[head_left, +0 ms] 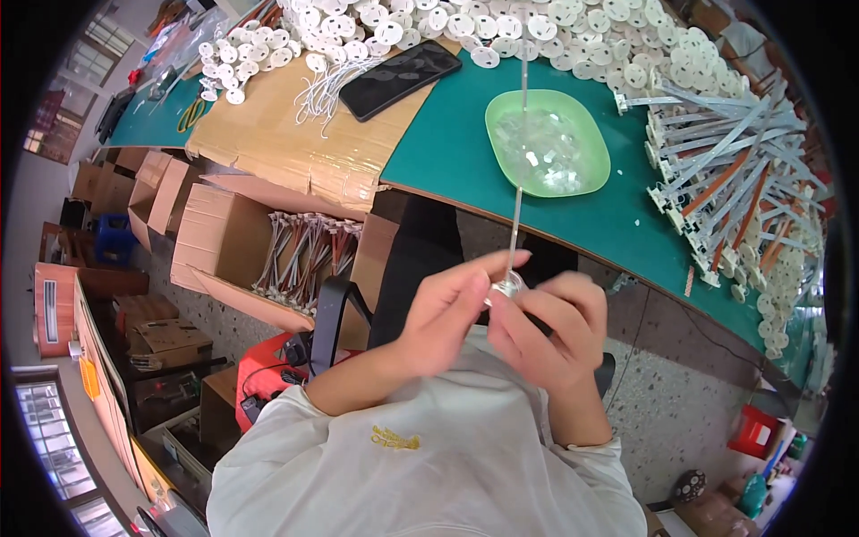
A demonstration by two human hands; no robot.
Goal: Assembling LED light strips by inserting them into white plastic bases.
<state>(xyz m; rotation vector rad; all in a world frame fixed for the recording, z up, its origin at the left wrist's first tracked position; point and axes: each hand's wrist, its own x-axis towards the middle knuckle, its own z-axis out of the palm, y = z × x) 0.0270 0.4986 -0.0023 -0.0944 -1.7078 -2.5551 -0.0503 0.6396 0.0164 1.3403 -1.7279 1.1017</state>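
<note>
1. Your left fingers (pixel 438 318) pinch a small, whitish round piece (pixel 509 286) in front of your shirt.
2. Your right fingers (pixel 557 329), slightly blurred, pinch its near side.
3. A slim pale strip (pixel 515 228) rises from it, crossing your view of the green bowl (pixel 594 134).
4. That bowl holds clear bits on the counter (pixel 438 143).
5. Beyond lie a black phone (pixel 400 79) and white discs (pixel 389 33).

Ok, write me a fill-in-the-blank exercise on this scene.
1. The shallow bowl on the table is light ____.
2. The black phone lies mostly on brown ____.
3. The left hand and right hand meet at the near ____ of a long thin strip.

Missing words: green; cardboard; end.
</note>
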